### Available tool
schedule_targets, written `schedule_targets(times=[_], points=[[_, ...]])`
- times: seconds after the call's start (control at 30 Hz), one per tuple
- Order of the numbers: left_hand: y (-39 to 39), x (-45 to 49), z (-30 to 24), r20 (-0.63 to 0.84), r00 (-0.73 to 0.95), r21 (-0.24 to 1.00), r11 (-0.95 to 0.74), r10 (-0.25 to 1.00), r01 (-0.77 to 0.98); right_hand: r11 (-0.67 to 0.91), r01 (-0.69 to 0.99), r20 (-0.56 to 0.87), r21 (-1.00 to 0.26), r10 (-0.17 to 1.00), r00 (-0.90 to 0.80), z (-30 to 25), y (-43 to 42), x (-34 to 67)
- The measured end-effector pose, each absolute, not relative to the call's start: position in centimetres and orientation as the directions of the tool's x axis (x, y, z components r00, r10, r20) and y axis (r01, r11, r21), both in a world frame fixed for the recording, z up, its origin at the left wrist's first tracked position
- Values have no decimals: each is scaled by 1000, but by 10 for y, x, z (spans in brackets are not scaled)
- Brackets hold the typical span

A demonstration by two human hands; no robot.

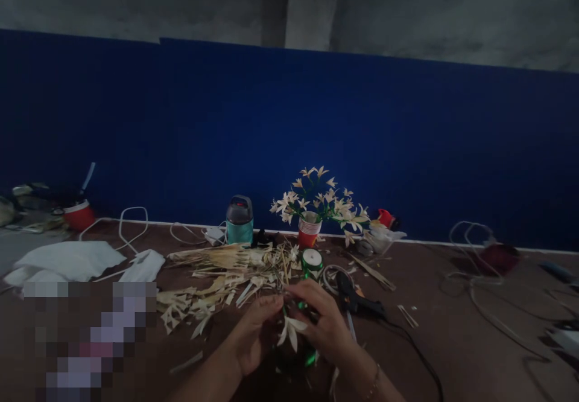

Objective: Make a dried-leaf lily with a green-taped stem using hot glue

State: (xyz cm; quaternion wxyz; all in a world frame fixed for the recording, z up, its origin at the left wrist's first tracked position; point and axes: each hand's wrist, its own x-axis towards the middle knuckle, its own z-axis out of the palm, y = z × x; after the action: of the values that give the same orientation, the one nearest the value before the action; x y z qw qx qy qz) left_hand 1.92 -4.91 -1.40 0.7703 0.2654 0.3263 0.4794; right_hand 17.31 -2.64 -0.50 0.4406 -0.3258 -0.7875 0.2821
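Close together at the front of the table, my left hand [257,329] and my right hand [323,317] both pinch a white artificial flower [291,331]. Its petals hang downward between the hands, and its stem is partly hidden by my fingers. A thin pale stick shows above the fingertips. Just beyond my hands stands a spool of green tape [312,259]. Shiny green material [310,358] shows dimly beneath my right hand. To the right of that hand lies a black glue gun [359,300] with its cable trailing toward me.
Dried husk pieces [217,263] are heaped left of centre. Behind them stand a teal container with a dark top [239,221] and a red-and-white cup [309,230] holding several finished flowers. White cloth or plastic [72,260] lies at left; loose cables run at right. A blue partition [289,118] borders the back.
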Motion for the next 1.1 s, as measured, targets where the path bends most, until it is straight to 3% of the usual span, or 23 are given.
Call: schedule_targets(times=[0.17, 0.33, 0.47, 0.57, 0.63, 0.7, 0.77, 0.83, 0.97, 1.1], points=[[-49, 22, -22, -281, 318, 577, 424, 905, -698, 728, 206, 616, -654, 670, -414, -8, -27, 166], [-47, 23, -27, -250, 309, 589, 398, 917, -703, 755, 186, 658, -629, 644, -390, -16, -24, 168], [-46, 25, -22, -250, 307, 639, 395, 918, -660, 684, 191, 608, -704, 719, -336, -17, -26, 166], [-45, 25, -21, -290, 196, 772, 350, 937, -530, 519, 175, 491, -837, 852, -180, -15, -26, 163], [-46, 25, -20, -220, 34, 914, 218, 975, -341, 380, 142, 378, -914, 925, -43, -15, -25, 162], [-48, 24, -20, 41, -67, 998, -43, 997, -35, 270, 112, 276, -956, 960, 45, -17, -24, 161], [-51, 23, -20, 306, -119, 941, -282, 945, 186, 213, 89, 220, -973, 971, 90, -20, -23, 160], [-54, 22, -21, 434, -97, 866, -385, 896, 319, 180, 66, 186, -981, 976, 112, -24, -24, 159], [-53, 23, -29, 416, -12, 828, -373, 909, 419, 106, 10, 106, -994, 989, 107, -27, -24, 157], [-49, 25, -32, 318, -43, 892, -283, 947, 352, 80, -54, 78, -995, 996, 49, -23, -23, 158]])
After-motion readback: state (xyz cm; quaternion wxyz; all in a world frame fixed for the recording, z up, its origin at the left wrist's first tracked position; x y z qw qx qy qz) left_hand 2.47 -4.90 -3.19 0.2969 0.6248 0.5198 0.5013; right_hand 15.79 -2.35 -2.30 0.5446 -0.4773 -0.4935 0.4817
